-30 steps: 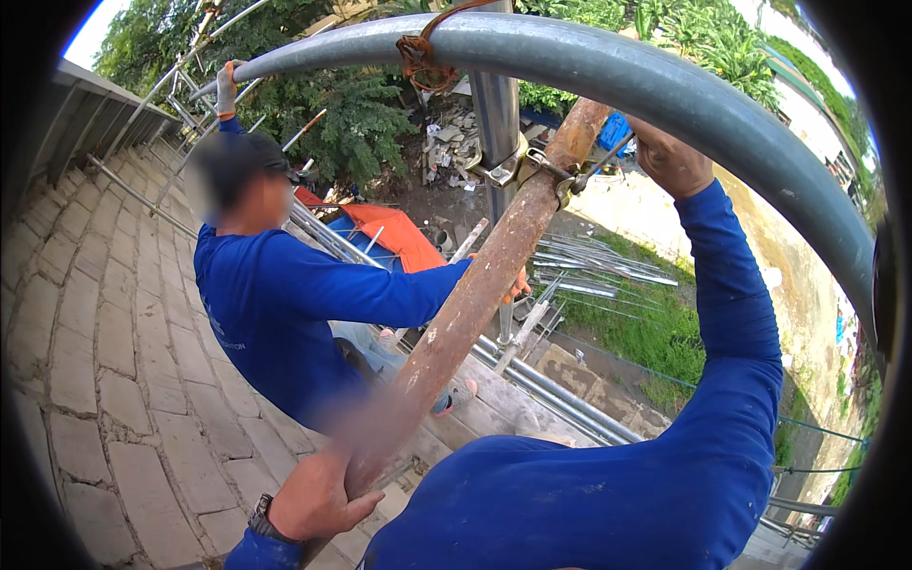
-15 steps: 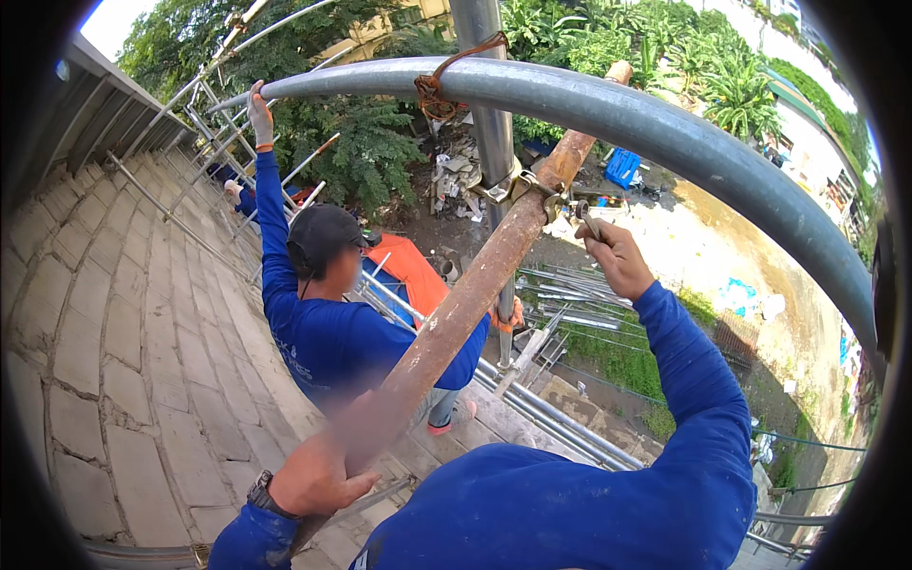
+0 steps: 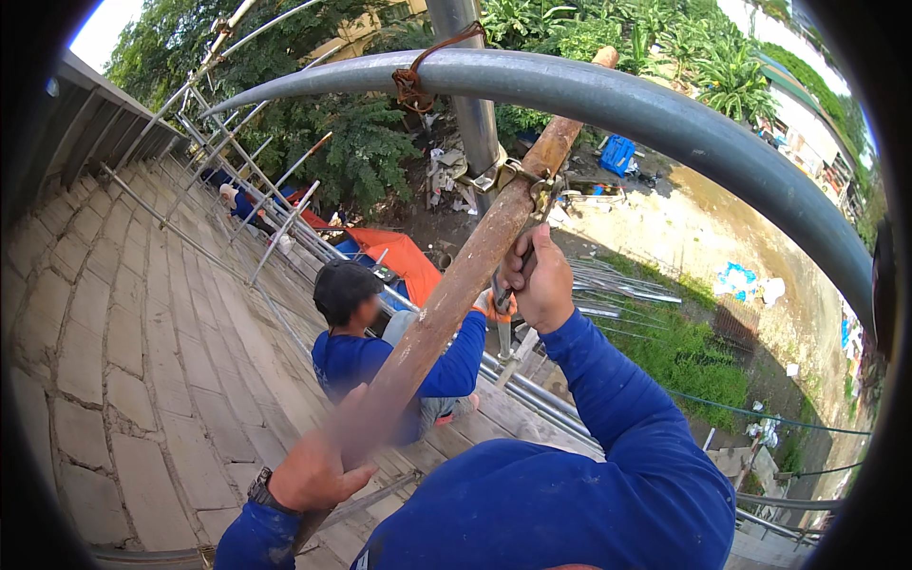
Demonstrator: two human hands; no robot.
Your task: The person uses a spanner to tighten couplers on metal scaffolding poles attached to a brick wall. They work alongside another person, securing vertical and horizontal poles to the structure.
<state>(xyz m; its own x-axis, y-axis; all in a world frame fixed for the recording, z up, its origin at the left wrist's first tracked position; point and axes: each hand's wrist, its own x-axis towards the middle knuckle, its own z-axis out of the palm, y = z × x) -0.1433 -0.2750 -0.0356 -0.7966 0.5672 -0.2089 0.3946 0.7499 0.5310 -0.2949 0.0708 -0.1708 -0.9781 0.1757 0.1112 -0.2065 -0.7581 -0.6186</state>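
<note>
A rusty pipe (image 3: 465, 271) slants across the middle, from the lower left up to the far side. My left hand (image 3: 328, 465) is wrapped round its near end; part of the hand is blurred. Close beside the pipe, my right hand (image 3: 543, 285) grips a wrench (image 3: 528, 244), only partly visible between the fingers. The wrench's upper end reaches to a metal coupler (image 3: 540, 187) on the rusty pipe. This coupler sits against an upright steel pole (image 3: 463, 104). Above runs a thick grey pipe (image 3: 608, 93), curved in this view, with rusty wire (image 3: 410, 84) tied round it.
A co-worker in blue (image 3: 356, 356) crouches past the rusty pipe, a gloved hand (image 3: 496, 306) at a post. Left is a block wall (image 3: 142, 351); scaffold tubes (image 3: 285, 233) stand beyond. Far below on the right are the ground (image 3: 698, 223) and stacked metal lengths (image 3: 617, 285).
My right hand has swung down and left with the wrench, nearer the rusty pipe. The co-worker has lowered a raised arm from the grey pipe and sunk lower. My left hand stays put.
</note>
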